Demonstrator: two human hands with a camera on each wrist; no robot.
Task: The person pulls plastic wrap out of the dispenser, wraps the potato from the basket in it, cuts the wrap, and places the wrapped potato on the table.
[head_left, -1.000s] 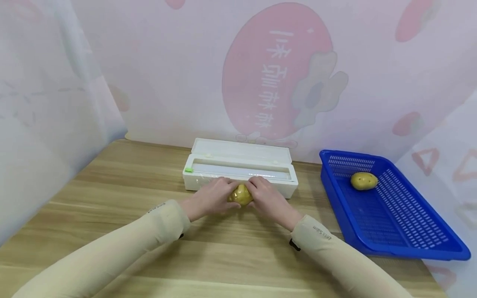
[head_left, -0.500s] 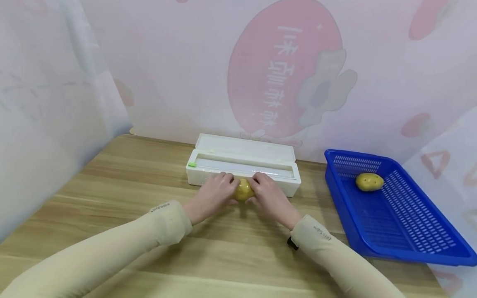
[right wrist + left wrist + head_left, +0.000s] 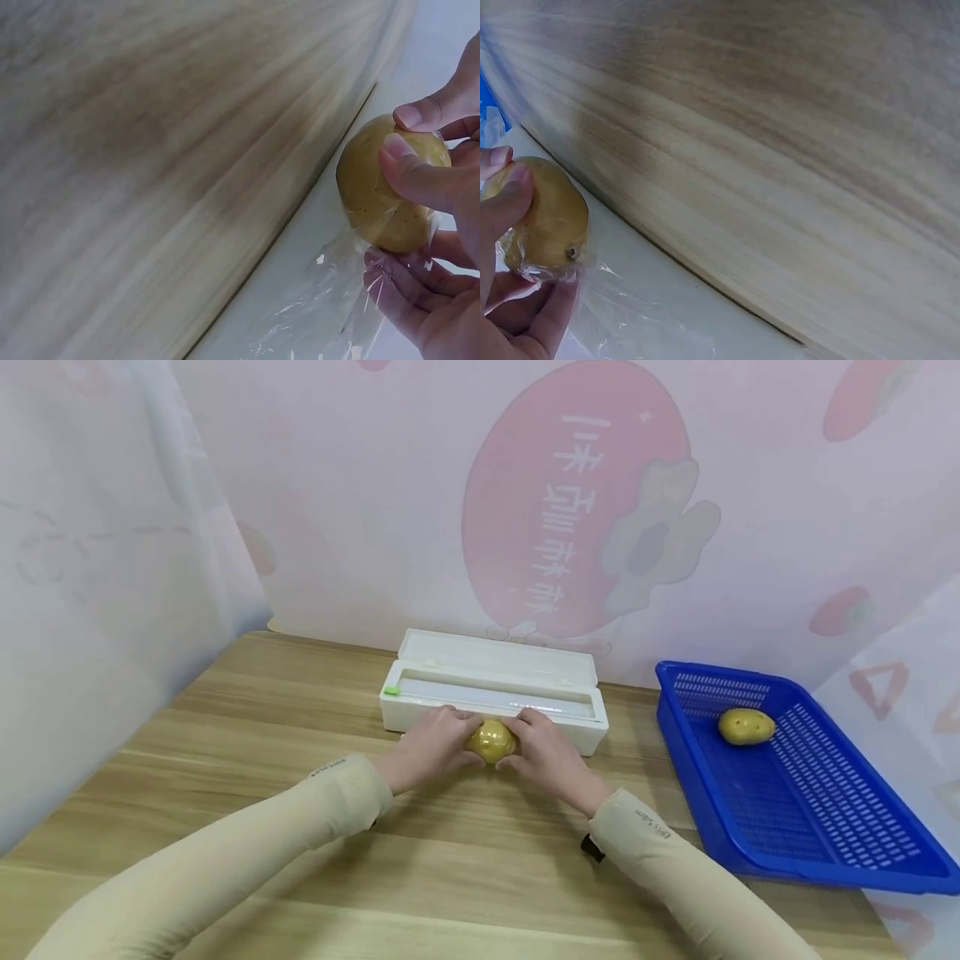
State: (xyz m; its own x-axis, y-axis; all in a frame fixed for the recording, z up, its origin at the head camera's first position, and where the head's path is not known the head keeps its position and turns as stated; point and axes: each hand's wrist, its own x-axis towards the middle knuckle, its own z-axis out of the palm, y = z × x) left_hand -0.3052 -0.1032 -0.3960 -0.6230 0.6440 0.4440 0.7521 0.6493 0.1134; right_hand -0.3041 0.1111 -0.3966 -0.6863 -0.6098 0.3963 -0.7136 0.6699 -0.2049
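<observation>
Both hands hold one potato (image 3: 492,742) between them, in front of the white box in the head view. The left hand (image 3: 435,739) pinches its left side with thumb and fingers. On the opposite side, the right hand (image 3: 551,756) grips it the same way. Clear plastic film (image 3: 315,300) clings to the potato and spreads in a loose, wrinkled sheet below it in the right wrist view. The left wrist view shows the film (image 3: 630,322) trailing along the white box too. The palms are partly hidden behind the potato.
The long white box (image 3: 498,660) stands lid-up at the table's back, with a pale roll (image 3: 487,695) inside and a green tab (image 3: 392,692) at its left end. A blue basket (image 3: 678,768) on the right holds another potato (image 3: 746,727). A printed curtain hangs behind.
The fingers have shifted on the potato, and more of its near face shows between them. Both hands stay by the box. The head view has moved slightly, sliding the scene a little right.
</observation>
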